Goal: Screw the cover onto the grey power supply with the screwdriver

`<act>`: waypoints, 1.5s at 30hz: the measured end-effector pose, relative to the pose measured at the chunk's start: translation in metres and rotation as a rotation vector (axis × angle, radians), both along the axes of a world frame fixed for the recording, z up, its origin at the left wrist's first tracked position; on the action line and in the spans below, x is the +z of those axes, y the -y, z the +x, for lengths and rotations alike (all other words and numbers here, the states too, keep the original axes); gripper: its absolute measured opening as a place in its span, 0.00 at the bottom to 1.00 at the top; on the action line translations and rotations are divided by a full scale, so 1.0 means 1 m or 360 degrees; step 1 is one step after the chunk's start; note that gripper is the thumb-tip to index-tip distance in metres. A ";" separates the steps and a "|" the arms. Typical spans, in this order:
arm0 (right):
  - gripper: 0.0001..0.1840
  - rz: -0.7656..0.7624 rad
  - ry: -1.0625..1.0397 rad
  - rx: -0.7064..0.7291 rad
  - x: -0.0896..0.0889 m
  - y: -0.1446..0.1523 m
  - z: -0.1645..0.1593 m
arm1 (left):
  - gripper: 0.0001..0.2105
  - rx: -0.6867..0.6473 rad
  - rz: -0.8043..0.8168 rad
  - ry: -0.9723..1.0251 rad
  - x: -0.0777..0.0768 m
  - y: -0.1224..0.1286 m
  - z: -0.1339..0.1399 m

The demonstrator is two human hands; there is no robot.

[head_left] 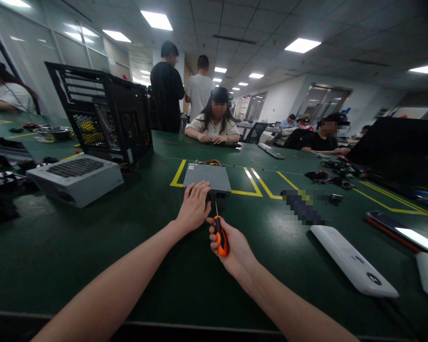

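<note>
A small grey computer power supply [210, 175] stands on the green table before me, its cable bundle at the far side. My left hand [196, 204] grips its near left edge, fingers over the top, thumb lower down at the front. In my right hand [231, 242] is an orange and black screwdriver [220, 236], fingers closed around the handle. The thin shaft points away toward the power supply's near face, by the socket; whether the tip touches is too small to tell.
Left are a larger power supply [76, 178], an open black computer case [103, 114] and a metal bowl [53, 132]. Right lie a white device [353, 259], a phone [403, 232], cables [330, 175] and a black monitor [395, 152]. A person [217, 118] sits opposite.
</note>
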State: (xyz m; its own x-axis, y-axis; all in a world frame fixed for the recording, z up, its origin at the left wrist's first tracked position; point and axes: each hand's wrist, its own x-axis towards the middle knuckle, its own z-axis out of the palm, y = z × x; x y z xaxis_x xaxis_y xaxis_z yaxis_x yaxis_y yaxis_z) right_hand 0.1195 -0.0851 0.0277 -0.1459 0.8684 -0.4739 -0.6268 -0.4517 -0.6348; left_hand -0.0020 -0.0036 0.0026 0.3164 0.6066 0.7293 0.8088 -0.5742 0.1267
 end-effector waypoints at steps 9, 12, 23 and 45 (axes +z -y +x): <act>0.09 0.0011 -0.0043 -0.0055 0.006 0.001 0.000 | 0.09 0.0032 0.0000 -0.0060 0.000 0.000 0.000; 0.14 -0.0025 -0.0072 0.0024 0.005 0.001 0.000 | 0.10 0.0042 0.0013 -0.0101 0.000 0.000 0.000; 0.10 -0.0010 -0.0084 0.0022 0.003 0.000 0.000 | 0.10 0.0058 0.0002 -0.0103 0.001 0.000 0.000; 0.07 0.0005 -0.0074 -0.0022 0.000 -0.002 0.002 | 0.19 0.0045 -0.0002 -0.0034 -0.001 -0.004 0.001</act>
